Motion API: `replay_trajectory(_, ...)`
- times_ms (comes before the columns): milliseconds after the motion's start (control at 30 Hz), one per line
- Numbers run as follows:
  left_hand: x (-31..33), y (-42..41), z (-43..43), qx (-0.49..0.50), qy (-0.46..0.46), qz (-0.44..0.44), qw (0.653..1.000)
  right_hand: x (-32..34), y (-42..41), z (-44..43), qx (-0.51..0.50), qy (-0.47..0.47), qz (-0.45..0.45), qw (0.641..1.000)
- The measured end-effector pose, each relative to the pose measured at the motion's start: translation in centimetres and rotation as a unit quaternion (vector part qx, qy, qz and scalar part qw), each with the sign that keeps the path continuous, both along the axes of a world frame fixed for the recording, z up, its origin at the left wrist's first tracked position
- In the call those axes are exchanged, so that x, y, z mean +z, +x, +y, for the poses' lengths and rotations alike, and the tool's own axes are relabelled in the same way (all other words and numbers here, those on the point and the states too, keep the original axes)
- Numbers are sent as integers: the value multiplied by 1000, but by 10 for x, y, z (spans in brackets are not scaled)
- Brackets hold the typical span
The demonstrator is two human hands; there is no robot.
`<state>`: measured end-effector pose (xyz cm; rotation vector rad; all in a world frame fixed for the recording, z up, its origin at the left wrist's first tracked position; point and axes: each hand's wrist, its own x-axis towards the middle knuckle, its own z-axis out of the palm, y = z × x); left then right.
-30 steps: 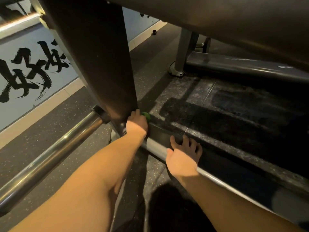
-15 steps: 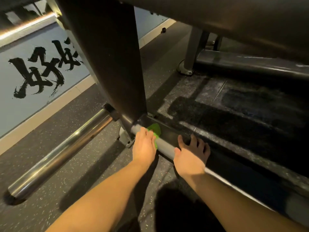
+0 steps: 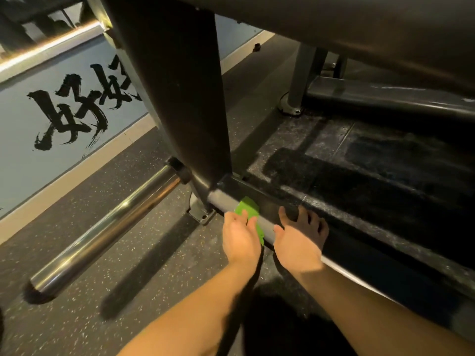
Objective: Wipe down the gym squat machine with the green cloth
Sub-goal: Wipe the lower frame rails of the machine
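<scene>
Bright green cloth [image 3: 248, 210] against the dark, maybe black, squat machine post [image 3: 180, 98]; speckled grey floor [image 3: 128, 265] beside it, shiny chrome bar [image 3: 102, 232] too.

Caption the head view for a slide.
Left hand holds the green cloth on the squat machine's base rail; right hand rests alongside.

A dark grey rubber floor [image 3: 77, 291] flecked with pale specks fills the lower left. Further right it gives way to black, scuffed floor tiles [image 3: 359, 163] with thin straight seams between them and a greyish dusty sheen. Along the left runs a pale blue-grey wall panel [image 3: 20, 155] painted with large black brush-stroke characters [image 3: 69, 116]. A beige skirting band [image 3: 77, 173] lies between the panel and the floor. Above the panel, at upper left, a warm glowing light strip [image 3: 51, 44] slants across. A small dark object [image 3: 256, 48] sits on the floor by the far skirting, too small to identify
</scene>
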<state>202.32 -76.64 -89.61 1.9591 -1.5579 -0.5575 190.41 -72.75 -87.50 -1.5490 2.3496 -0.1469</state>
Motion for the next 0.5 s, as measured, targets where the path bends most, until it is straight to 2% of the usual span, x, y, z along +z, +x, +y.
replay_trajectory(133, 7, 6, -29, 58, 9, 48, 997, 1, 0, 3, 4, -26, 13, 1000)
replay_trajectory(233, 15, 18, -78, 111, 46, 32, 992, 1, -1, 3, 14, -14, 11, 1000)
replay_trajectory(400, 24, 17, -90, 105, 39, -1, 994, -3, 4, 4, -11, -56, 3, 998)
replay_trajectory(500, 6, 10, -44, 33, 3, -21, 999, -3, -1, 2, 11, -13, -11, 1000)
